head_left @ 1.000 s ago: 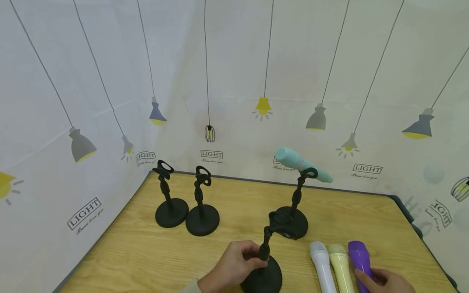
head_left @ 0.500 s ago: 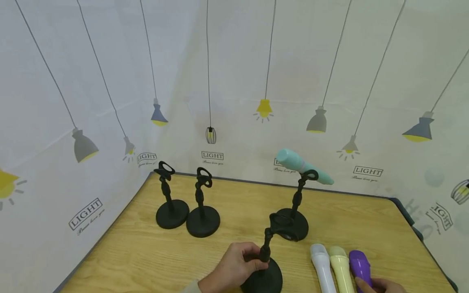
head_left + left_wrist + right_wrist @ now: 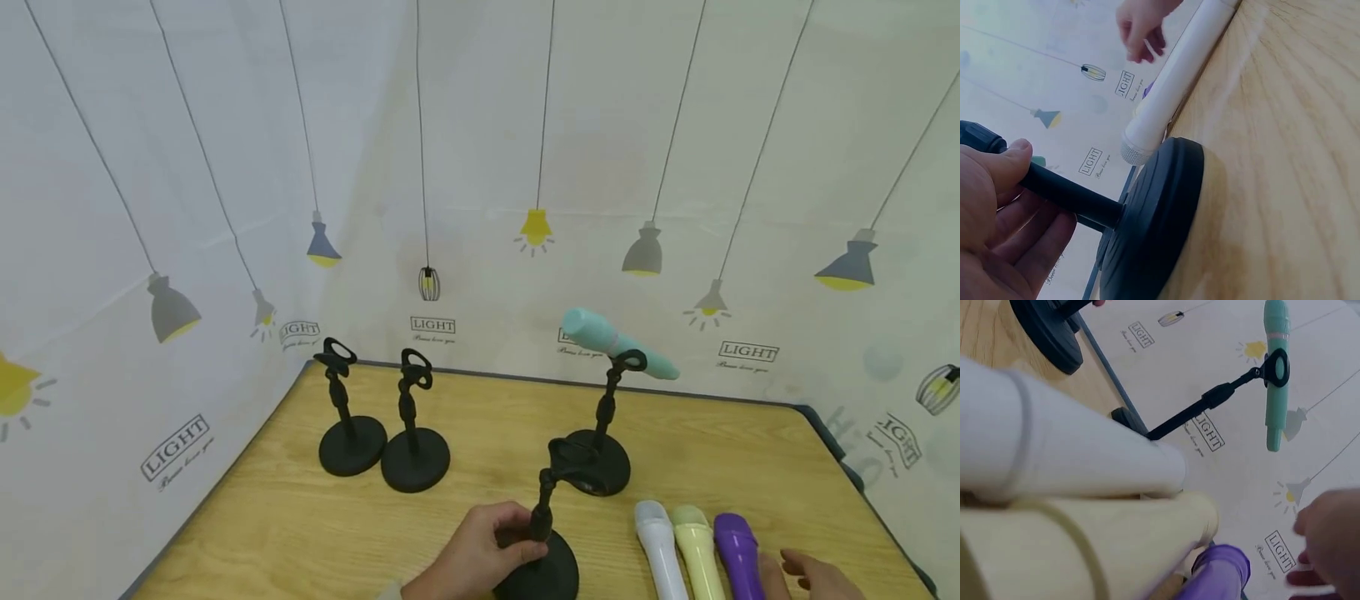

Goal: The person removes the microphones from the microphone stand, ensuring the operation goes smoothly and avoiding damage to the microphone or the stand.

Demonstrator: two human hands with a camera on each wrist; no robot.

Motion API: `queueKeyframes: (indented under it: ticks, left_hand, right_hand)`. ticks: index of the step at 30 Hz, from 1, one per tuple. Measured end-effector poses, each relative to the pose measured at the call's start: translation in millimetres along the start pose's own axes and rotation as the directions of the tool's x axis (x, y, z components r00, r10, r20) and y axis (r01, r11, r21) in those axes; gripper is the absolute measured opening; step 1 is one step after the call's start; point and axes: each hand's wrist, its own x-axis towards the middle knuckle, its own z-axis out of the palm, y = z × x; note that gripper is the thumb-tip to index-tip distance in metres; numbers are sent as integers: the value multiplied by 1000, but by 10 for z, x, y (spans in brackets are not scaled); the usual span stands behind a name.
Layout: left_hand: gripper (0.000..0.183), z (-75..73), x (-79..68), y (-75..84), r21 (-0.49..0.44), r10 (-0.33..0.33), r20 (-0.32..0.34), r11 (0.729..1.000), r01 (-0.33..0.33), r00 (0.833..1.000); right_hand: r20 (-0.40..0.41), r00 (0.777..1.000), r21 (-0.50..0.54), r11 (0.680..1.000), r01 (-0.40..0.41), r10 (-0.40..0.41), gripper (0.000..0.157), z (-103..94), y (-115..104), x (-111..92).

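My left hand (image 3: 487,546) grips the upright pole of a black microphone stand (image 3: 551,571) on the table, its thumb and fingers around the pole in the left wrist view. The stand's ring holder is bare. My right hand (image 3: 813,577) is just right of a purple microphone (image 3: 737,550); the right wrist view has its loosely bent fingers (image 3: 1335,544) apart from it, holding nothing. A white microphone (image 3: 657,542) and a cream microphone (image 3: 696,546) lie alongside, heads pointing away from me. Their lower ends run out of the head view.
Behind, another black stand (image 3: 606,471) carries a mint-green microphone (image 3: 592,329) in its ring. Two more stands with bare rings, one far left (image 3: 352,446) and one beside it (image 3: 415,460), stand on the wooden table (image 3: 300,533). A lamp-printed backdrop (image 3: 480,167) borders the table.
The purple microphone has slid a little toward me, level with the other two. My right hand has let go of it and shifted right. My left hand keeps its hold.
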Motion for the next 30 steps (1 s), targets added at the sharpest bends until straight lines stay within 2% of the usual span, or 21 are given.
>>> queueKeyframes:
  ticks: [2, 4, 6, 8, 9, 12, 14, 16, 20, 23, 27, 30]
  left_hand:
    - [19, 5, -10, -5, 11, -11, -7, 1000, 11, 1000]
    - [18, 10, -15, -13, 20, -21, -15, 1000, 21, 1000]
    - [18, 14, -14, -20, 21, -27, -20, 999, 27, 999]
    - [17, 19, -9, -29, 17, -26, -24, 1000, 26, 999]
    - [17, 22, -8, -31, 18, -26, -27, 1000, 26, 999]
    - [17, 32, -7, -34, 19, -27, -35, 999, 28, 999]
    - [17, 37, -12, -32, 21, -32, -40, 999, 33, 999]
    - [17, 43, -16, -30, 21, -37, -45, 999, 38, 998]
    - [17, 54, -16, -31, 20, -36, -51, 999, 37, 998]
    - [17, 51, -24, -34, 21, -34, -53, 999, 36, 998]
    - [15, 43, -26, -35, 28, -32, -50, 999, 33, 998]
    - [13, 34, -27, -38, 34, -24, -45, 999, 26, 999]
  right_hand:
    - [-149, 982, 16, 993, 119, -116, 47, -41, -120, -142]
    - [-272, 937, 67, 967, 245, -218, 30, -65, -258, -274]
    - [-320, 898, 110, 929, 353, -303, 18, -87, -416, -384]
    - [-366, 853, 201, 864, 463, -372, 13, -64, -562, -457]
    - [-384, 831, 236, 827, 510, -403, 15, -46, -633, -489]
    - [-385, 790, 292, 749, 595, -478, 23, 28, -825, -572]
    - [-352, 792, 329, 727, 603, -498, 24, 76, -955, -634]
    - [-285, 808, 346, 731, 588, -516, 24, 118, -1074, -695]
    - [-192, 798, 486, 652, 583, -570, 28, 236, -1298, -806]
    - [-123, 797, 604, 592, 533, -592, 36, 334, -1461, -902]
    - [-76, 807, 703, 542, 461, -586, 44, 438, -1646, -1004]
    - [-58, 815, 747, 517, 419, -577, 43, 494, -1747, -1050]
